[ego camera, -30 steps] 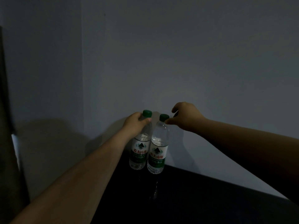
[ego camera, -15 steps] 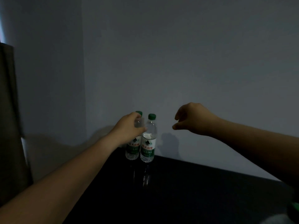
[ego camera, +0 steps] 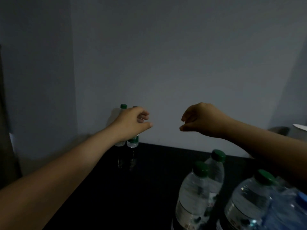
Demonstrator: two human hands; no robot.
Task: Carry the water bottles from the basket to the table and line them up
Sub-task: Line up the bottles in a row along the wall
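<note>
Two clear green-capped plastic water bottles (ego camera: 132, 142) stand side by side on the black table (ego camera: 149, 180) — left hand (ego camera: 131, 125) and right hand (ego camera: 202, 120) loosely curled, empty; three full bottles (ego camera: 194, 196) nearer.

view: head, one wide-angle | from: above the near edge of the dark table (ego camera: 149, 188) | faces: forward, slightly down, toward the far wall (ego camera: 166, 63) | range: close; near bottles (ego camera: 194, 193) large at near right, far bottles (ego camera: 132, 142) small at far left, left hand (ego camera: 131, 123) and right hand (ego camera: 202, 120) mid-frame
</note>
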